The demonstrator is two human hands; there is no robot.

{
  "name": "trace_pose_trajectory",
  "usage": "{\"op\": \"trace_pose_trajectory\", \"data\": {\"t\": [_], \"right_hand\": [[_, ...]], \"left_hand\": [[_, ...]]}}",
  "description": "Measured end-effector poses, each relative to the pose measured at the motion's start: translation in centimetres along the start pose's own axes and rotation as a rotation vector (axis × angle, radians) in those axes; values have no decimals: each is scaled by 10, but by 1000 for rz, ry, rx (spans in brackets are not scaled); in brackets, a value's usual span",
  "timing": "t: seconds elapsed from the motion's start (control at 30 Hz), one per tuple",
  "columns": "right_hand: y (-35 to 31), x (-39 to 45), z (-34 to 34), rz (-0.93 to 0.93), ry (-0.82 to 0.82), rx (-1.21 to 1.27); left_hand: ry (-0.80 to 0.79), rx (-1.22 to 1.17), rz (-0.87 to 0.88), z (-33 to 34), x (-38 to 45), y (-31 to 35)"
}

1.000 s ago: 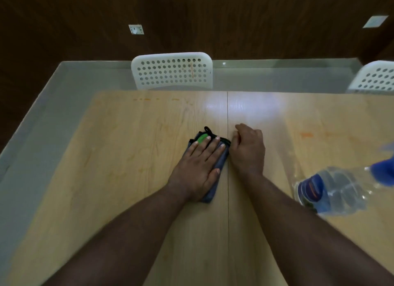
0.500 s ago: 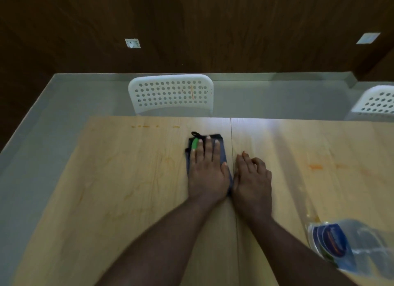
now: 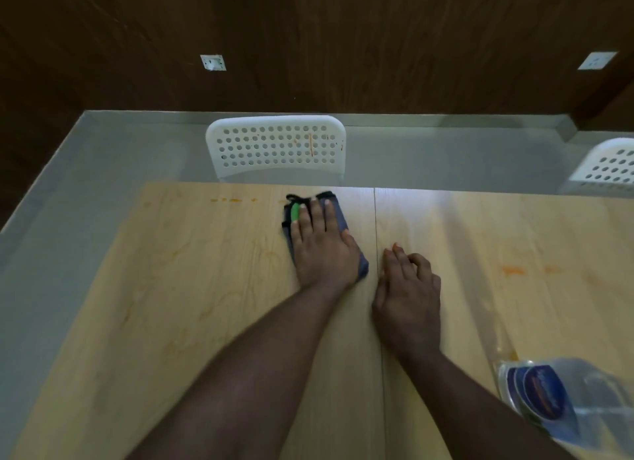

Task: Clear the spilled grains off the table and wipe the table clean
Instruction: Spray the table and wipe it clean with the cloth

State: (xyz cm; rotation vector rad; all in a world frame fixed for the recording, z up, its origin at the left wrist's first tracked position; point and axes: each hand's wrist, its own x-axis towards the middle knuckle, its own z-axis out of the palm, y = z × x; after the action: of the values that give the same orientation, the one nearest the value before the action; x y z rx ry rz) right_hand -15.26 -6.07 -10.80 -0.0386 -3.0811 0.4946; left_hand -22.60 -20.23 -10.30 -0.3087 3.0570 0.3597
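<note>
My left hand [image 3: 320, 247] lies flat with straight fingers on a folded dark blue cloth [image 3: 338, 216] that has a green patch and black trim, close to the far edge of the light wooden table [image 3: 178, 305]. My right hand [image 3: 408, 291] rests on the tabletop just right of the cloth, beside the table's centre seam, its fingers loosely bent and holding nothing. Orange stains [image 3: 513, 271] mark the wood at the right, and smaller orange marks [image 3: 233, 200] sit near the far edge left of the cloth. No loose grains are visible.
A clear plastic water bottle [image 3: 562, 401] with a blue label lies at the table's near right. A white perforated chair [image 3: 276, 147] stands behind the far edge, and another chair [image 3: 607, 168] at the far right. Grey floor surrounds the table.
My left hand has pushed the cloth away from me, up to the far edge of the table. My right hand has stayed by the seam and now lies nearer to me than the cloth.
</note>
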Motion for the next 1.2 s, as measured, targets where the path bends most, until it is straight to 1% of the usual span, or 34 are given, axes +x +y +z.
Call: {"op": "trace_pose_trajectory", "data": {"t": [0.03,0.07,0.13,0.2,0.23,0.27,0.3,0.37,0.43,0.5,0.53,0.57,0.6,0.63,0.67,0.73,0.77,0.8,0.83,0.97,1.0,1.03,1.07,1.1,1.2], "right_hand": [[0,0,0,-4,-9,-13],[0,0,0,-9,-15,-24],[1,-1,1,-21,-15,-34],[2,-1,0,-32,-9,-27],[1,-1,1,-35,-6,-19],[2,0,1,-36,-5,-13],[4,0,2,-36,-3,-13],[4,0,3,-35,-1,-7],[5,1,3,-27,1,1],[4,1,1,-30,-2,2],[3,0,-1,-24,-3,1],[2,0,-2,-23,-5,-3],[1,0,-3,-25,-9,-7],[-1,-3,-6,-33,-10,-6],[-2,-2,-7,-43,-8,-6],[-2,-3,-10,-43,7,4],[-3,-2,-11,-43,9,8],[-3,-5,-10,-50,15,12],[-4,-5,-12,-52,20,21],[-4,-7,-8,-37,71,31],[-4,-7,-7,-38,81,24],[-4,-8,-6,-46,83,23],[-3,-8,-7,-55,82,37],[-1,-8,-8,-61,78,68],[3,-22,-16,-84,60,210]], "left_hand": [[-21,4,63,-1,-18,-3],[-46,26,176,-1,-33,-11],[-109,73,456,-5,-43,-32],[-131,125,695,-11,-19,-52],[-124,149,751,-12,-2,-58],[-116,155,742,-14,15,-59],[-108,148,670,-13,28,-56],[-76,124,417,-11,44,-45],[-42,85,208,-7,44,-31],[-13,29,25,-2,22,-23],[4,17,-42,-1,1,-20],[17,9,-69,1,-25,-18],[13,5,-36,2,-55,-18],[-7,13,60,2,-87,-22],[-52,22,199,2,-110,-29],[-124,26,463,-2,-121,-49],[-126,38,540,-4,-111,-57],[-109,60,559,-2,-102,-63],[-86,82,517,-2,-89,-62],[-4,32,37,8,-68,-43],[7,13,-31,10,-73,-38],[17,9,-63,11,-84,-35],[18,11,-47,12,-101,-35],[10,19,28,13,-121,-37],[-73,41,457,7,-194,-64]]}}
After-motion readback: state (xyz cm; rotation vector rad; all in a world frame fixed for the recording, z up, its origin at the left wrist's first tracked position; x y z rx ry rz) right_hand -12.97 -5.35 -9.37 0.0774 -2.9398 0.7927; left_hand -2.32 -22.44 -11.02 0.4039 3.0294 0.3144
